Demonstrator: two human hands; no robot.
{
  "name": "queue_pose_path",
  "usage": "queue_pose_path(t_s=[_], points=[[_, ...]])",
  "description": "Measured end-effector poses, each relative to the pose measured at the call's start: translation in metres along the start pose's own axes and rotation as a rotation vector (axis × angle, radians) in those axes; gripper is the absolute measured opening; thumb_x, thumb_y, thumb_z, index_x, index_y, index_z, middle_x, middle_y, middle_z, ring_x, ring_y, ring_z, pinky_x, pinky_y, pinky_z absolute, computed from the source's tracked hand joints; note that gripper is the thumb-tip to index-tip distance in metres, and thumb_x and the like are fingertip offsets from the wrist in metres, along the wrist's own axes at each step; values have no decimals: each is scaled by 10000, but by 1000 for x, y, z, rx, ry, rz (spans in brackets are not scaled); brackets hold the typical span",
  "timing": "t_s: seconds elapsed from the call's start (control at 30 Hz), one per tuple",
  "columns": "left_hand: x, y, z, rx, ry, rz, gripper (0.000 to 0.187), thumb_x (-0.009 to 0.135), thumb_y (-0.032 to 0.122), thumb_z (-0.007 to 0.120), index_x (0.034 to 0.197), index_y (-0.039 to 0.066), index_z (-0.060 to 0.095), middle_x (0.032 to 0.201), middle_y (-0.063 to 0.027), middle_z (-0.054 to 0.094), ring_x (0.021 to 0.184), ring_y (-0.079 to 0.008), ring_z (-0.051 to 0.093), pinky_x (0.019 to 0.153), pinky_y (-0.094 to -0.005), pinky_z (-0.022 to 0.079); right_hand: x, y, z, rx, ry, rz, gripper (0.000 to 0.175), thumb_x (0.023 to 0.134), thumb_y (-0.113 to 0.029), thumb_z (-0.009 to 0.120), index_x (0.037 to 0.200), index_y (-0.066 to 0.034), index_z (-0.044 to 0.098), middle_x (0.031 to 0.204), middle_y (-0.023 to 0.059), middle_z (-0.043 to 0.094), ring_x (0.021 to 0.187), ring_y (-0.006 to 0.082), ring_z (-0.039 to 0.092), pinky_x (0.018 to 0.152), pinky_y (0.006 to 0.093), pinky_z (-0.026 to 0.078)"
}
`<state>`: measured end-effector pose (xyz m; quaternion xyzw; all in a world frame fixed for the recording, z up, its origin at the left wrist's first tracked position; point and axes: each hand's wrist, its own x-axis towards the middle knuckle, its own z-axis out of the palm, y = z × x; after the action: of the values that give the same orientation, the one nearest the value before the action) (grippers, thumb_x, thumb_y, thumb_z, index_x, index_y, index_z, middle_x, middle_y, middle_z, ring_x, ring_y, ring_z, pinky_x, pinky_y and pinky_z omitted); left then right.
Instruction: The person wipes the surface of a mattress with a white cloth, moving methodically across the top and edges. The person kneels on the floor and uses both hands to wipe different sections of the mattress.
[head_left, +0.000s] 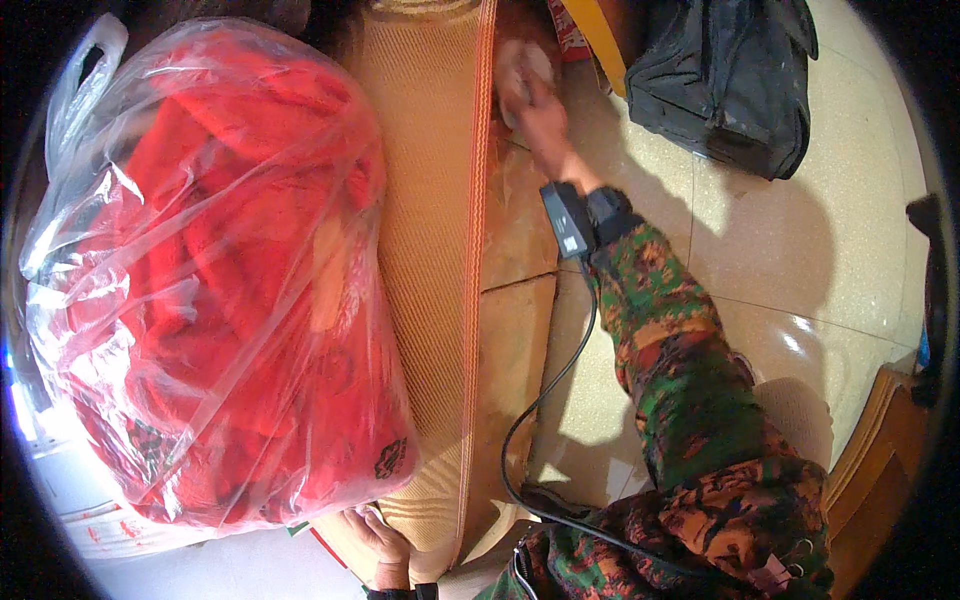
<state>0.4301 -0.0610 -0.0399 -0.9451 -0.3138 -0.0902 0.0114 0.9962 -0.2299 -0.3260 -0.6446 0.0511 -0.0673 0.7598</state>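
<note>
My right hand (546, 124) is stretched far forward beside the brown wooden seat edge (516, 337). It is blurred and has its fingers around a pale, soft-looking cloth (525, 64), whose shape is unclear. Low in the view, my left hand (381, 536) lies on the tan woven seat mat (427, 247), fingers stretched out and nothing seen in them. Just beyond those fingers is the lower end of a clear plastic bag (225, 300) filled with red fabric (225, 247). An orange-striped border (474, 247) runs along the mat's right side.
A black fabric bag (720, 82) stands on the glossy tiled floor (772, 285), near a yellow strip (596, 37). A black cable (514, 442) loops from a small black device (568, 219) at my right wrist. Brown wooden furniture (874, 450) is at the lower right.
</note>
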Motion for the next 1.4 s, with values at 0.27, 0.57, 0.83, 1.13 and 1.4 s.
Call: queue_pose_path(t_s=[0.27,0.57,0.83,1.13,1.4], points=[[-3,1,1,-163,-5,-31,473,1059,244,339,1384,-100,330,1457,-228,344,1349,-332,340,1146,-410,232,6,36,5,-219,115,-234,474,963,-230,509,1397,-42,474,1203,249,610,1031,421,597,900,459,479],[-3,9,5,-178,64,-81,468,1041,219,377,1381,-102,354,1433,-248,373,1332,-367,360,1134,-434,251,-245,18,5,-64,257,184,452,982,-174,441,1382,34,411,1397,274,438,1292,442,408,1098,432,317],[0,27,-3,-251,1,-132,484,1014,201,408,1389,-101,361,1464,-255,345,1342,-380,362,1124,-444,270,-163,-78,0,23,-67,-355,515,956,-135,469,1463,-107,380,1537,160,314,1417,376,242,1171,480,166],[5,29,-3,-189,-6,-76,484,1018,181,402,1414,-91,346,1477,-241,338,1358,-367,355,1130,-421,267,-277,15,-21,-278,32,378,321,980,-178,490,1280,-66,516,1281,93,509,1187,258,462,995,370,367],[8,26,6,-260,88,61,423,1001,182,423,1340,-69,451,1481,-252,349,1369,-399,342,1134,-460,262,-337,-21,30,-4062,-1306,-210,207,1014,-242,491,1140,-102,579,1031,-17,597,940,116,563,820,268,473]])
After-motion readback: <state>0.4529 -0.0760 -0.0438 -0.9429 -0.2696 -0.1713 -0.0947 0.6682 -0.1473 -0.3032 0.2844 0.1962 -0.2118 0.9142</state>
